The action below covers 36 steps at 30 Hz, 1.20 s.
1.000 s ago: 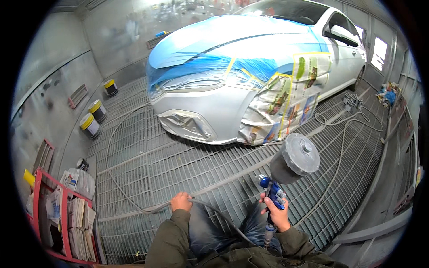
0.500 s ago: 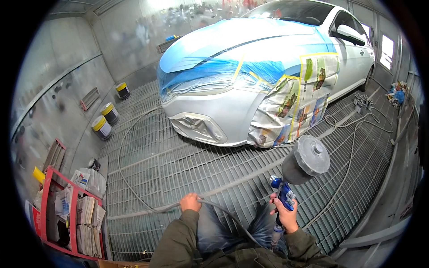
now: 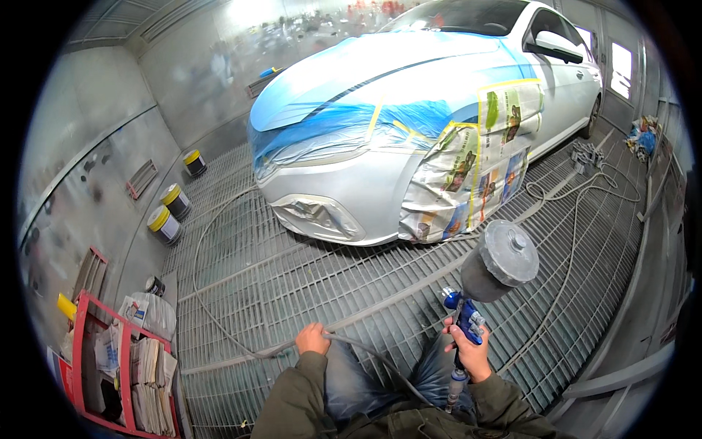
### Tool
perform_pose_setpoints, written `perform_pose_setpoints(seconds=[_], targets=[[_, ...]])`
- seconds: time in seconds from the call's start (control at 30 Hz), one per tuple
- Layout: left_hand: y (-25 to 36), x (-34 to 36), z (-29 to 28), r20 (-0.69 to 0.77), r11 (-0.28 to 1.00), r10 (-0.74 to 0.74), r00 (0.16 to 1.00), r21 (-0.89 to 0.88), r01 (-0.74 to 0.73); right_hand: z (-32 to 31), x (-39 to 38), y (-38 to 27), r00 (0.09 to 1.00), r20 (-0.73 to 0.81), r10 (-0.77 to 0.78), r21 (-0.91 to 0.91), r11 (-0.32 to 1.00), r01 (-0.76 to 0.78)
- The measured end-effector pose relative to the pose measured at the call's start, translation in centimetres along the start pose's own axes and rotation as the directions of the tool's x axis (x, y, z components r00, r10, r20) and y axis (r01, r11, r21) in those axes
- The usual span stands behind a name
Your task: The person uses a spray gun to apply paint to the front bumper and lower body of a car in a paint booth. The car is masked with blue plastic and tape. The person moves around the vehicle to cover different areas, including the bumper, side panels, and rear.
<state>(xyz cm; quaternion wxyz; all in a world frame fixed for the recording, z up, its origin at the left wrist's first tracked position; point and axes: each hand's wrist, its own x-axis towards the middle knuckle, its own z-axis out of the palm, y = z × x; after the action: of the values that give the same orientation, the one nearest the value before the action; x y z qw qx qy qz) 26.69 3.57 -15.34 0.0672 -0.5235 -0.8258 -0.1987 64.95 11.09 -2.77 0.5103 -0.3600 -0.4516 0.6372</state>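
My right hand [image 3: 472, 353] is wrapped round the handle of a blue spray gun [image 3: 469, 322], which is held upright. On top of the gun sits a grey paint cup [image 3: 500, 262] with a round lid. My left hand [image 3: 312, 339] is closed around a grey air hose [image 3: 369, 345], which runs back toward my body. Ahead stands a white car [image 3: 344, 193], apart from both hands. Blue plastic film [image 3: 322, 139] covers its hood and headlight area, and printed paper [image 3: 468, 183] edged with yellow tape covers the front wheel area. Silver masking [image 3: 319, 216] fills the lower bumper opening.
Metal grating [image 3: 248, 293] forms the floor, with hose loops [image 3: 585, 189] at the right. Several yellow-lidded cans [image 3: 164, 224] line the left wall. A red rack [image 3: 126, 373] of folded papers stands near left. Crumpled plastic [image 3: 643, 139] lies at far right.
The view has turned slightly, so the car appears a little farther left. Both hands keep their holds on the hose and the spray gun.
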Motion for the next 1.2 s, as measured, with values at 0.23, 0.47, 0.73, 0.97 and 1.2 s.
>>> perform_pose_setpoints(seconds=[0.23, 0.47, 0.73, 0.97, 1.2], targets=[[-0.9, -0.1, 1.3, 0.000, 1.000, -0.024, 1.000, 0.013, 0.024, -0.2, 0.0, 0.4, 1.000, 0.009, 0.001, -0.003, 1.000, -0.001], [-1.3, -0.3, 1.4, -0.004, 1.000, -0.028, 1.000, 0.006, 0.028, 0.0, 0.0, 0.3, 1.000, 0.006, -0.004, 0.014, 1.000, 0.004], [-1.1, -0.4, 1.3, -0.011, 1.000, -0.020, 1.000, 0.001, 0.020, 0.1, 0.0, 0.4, 1.000, -0.008, -0.014, 0.006, 1.000, 0.014], [-1.1, -0.2, 1.6, -0.011, 0.997, -0.060, 0.998, -0.045, 0.059, 0.0, 0.2, 0.6, 1.000, -0.010, -0.012, -0.002, 1.000, 0.012], [-1.2, -0.2, 1.8, -0.014, 0.998, -0.058, 0.998, -0.034, 0.058, 0.0, 0.2, 0.5, 0.999, -0.028, -0.017, -0.002, 1.000, 0.017]])
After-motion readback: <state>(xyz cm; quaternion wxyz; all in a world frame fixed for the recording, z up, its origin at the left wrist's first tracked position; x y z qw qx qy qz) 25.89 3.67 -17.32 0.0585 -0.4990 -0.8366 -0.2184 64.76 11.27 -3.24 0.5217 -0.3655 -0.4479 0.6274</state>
